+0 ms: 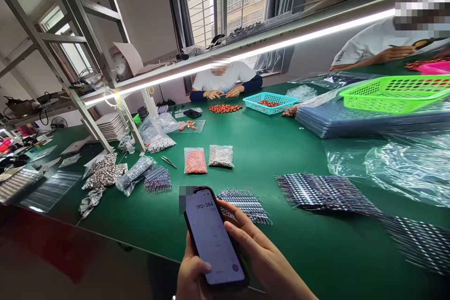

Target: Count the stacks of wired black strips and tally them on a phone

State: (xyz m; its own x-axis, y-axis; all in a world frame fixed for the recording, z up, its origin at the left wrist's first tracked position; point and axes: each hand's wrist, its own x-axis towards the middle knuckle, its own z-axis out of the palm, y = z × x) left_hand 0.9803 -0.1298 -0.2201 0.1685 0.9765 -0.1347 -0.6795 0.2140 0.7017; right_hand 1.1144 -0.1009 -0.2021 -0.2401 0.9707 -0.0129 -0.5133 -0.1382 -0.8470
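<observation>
My left hand (191,269) grips a dark-edged smartphone (214,239) from its lower left, thumb over the lower part of the screen. "192÷384" or similar shows at the top of the lit screen; the sign is hard to read. On the phone's right edge, my right hand (258,251) steadies it with bent fingers. Just behind the phone lies a mat of thin wired strips (248,204), partly hidden by phone and fingers. Beyond it lie a bag of orange-red pieces (195,161) and a bag of greyish pieces (221,156).
More wired strips (323,192) spread to the right, beside clear plastic film (404,168). A green basket (397,96) rests on stacked sheets (326,119). Tweezers (168,162) and filled bags (105,173) lie left. A person (225,79) sits opposite by a turquoise basket (269,109); another person (369,47) works at right.
</observation>
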